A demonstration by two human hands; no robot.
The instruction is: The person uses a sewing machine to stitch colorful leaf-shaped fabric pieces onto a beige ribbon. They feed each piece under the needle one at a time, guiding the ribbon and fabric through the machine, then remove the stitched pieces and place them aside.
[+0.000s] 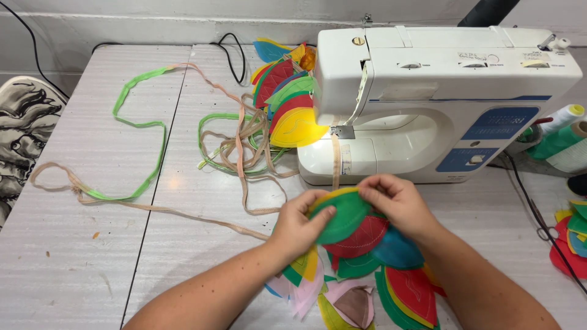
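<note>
holding a green leaf-shaped fabric piece (346,215) between both hands, the person worked just in front of the white sewing machine (428,104). head view: the left hand (298,225) was closed on the piece's left edge, thumb on top; the right hand (397,200) pinched its upper right edge between thumb and fingertips. the piece sat above a loose heap of red, blue, green and yellow leaves (385,269) on the grey table (73,244), touching the red one beneath it. a beige tape (335,162) ran from under the presser foot (343,131) toward the hands, and its end appeared to meet the green piece, though the joint was hidden by the fingers. already stitched leaves (287,98) hung on the tape to the left of the needle, and slack beige and green tape (183,153) lay looped across the table. thread cones (559,131) stood at the machine's right. judged from this, the step called for seating the leaf's top edge squarely in the tape, keeping both layers flat and aligned, and holding the fingertips well clear of the needle while feeding.
</note>
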